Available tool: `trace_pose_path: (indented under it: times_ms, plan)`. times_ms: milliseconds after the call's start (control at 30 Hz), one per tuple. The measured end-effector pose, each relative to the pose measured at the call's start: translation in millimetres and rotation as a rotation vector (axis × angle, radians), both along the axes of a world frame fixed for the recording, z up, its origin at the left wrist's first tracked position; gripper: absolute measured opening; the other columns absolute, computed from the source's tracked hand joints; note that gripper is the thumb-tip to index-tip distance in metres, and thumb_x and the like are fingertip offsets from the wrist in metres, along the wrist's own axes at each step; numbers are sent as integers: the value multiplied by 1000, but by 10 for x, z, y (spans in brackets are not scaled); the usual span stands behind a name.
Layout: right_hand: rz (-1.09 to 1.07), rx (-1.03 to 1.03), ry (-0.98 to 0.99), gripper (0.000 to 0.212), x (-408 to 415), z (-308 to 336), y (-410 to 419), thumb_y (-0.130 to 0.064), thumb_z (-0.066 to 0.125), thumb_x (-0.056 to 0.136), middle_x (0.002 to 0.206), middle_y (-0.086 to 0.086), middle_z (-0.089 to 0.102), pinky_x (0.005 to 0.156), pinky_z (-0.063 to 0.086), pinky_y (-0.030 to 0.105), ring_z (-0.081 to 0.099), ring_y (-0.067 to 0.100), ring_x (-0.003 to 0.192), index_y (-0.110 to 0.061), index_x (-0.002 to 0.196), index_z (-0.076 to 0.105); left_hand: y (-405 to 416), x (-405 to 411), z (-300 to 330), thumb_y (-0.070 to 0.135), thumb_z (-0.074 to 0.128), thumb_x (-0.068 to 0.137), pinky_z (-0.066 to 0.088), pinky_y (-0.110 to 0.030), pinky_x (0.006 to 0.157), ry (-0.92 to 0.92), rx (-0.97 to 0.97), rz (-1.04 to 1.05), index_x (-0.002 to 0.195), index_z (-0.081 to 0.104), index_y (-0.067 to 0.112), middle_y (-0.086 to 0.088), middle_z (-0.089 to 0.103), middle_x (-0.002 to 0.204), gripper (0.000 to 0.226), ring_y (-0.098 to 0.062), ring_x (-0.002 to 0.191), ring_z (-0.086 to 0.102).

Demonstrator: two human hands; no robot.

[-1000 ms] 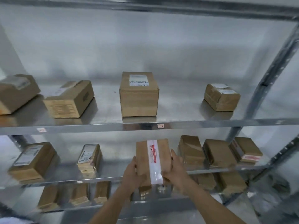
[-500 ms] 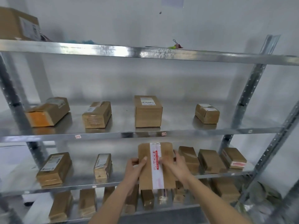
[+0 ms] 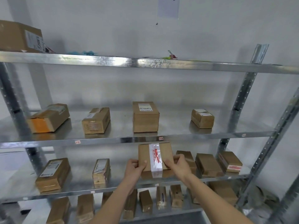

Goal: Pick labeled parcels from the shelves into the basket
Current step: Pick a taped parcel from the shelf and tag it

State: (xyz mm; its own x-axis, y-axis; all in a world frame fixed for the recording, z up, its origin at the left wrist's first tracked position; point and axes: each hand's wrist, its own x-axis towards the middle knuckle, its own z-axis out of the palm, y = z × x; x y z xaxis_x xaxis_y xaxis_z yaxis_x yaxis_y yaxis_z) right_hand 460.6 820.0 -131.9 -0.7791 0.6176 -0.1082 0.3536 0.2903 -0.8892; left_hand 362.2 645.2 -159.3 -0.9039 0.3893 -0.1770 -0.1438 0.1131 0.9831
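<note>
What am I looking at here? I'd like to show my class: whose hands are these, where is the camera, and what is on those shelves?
No machine here: a person wears a camera on the head, looking forward and down at their own arms. The left hand and right hand together hold a brown parcel sealed with clear tape printed in red, at the front of a metal shelf. Other cardboard parcels, several with white labels, lie on that shelf, on the one above and on the one below. No basket is in view.
</note>
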Motion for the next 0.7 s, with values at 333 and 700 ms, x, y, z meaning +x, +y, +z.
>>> trace_pose_path:
  times_ms: [333, 700]
  plan:
    - [184, 12, 16, 100, 133, -214, 265, -26, 89, 76, 149, 0, 47, 108, 45, 38, 46, 23, 138, -45, 150, 26, 94, -96, -198, 14, 82, 78, 56, -24, 77, 121, -105, -252, 143, 31, 46, 2, 49, 131, 88, -21, 118, 54]
    - [101, -109, 17, 58, -306, -836, 777, -49, 74, 88, 132, -9, 52, 90, 57, 35, 58, 12, 111, -33, 134, 44, 768, -382, -751, 50, 67, 86, 59, -26, 64, -6, -28, 0, 120, 49, 30, 0, 64, 114, 44, -16, 89, 71]
